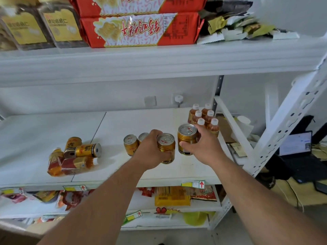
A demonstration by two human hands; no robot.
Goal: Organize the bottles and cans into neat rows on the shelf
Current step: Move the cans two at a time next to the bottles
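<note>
On the white middle shelf [123,124], my left hand [150,151] grips an upright gold can [166,147]. My right hand [203,147] holds a second gold can [186,138] just to its right. Two more gold cans [131,145] stand upright behind my left hand, one partly hidden. At the back right, several tea bottles [205,119] with white caps stand in two neat rows. On the left lies a loose heap of gold cans [88,150] and tea bottles [70,164] on their sides.
The upper shelf [159,59] carries red cracker packs [141,29] and jars [60,27]. Snack bags fill the lower shelf [173,195]. A white perforated upright [286,124] slants at the right, with a laptop [295,144] beyond it.
</note>
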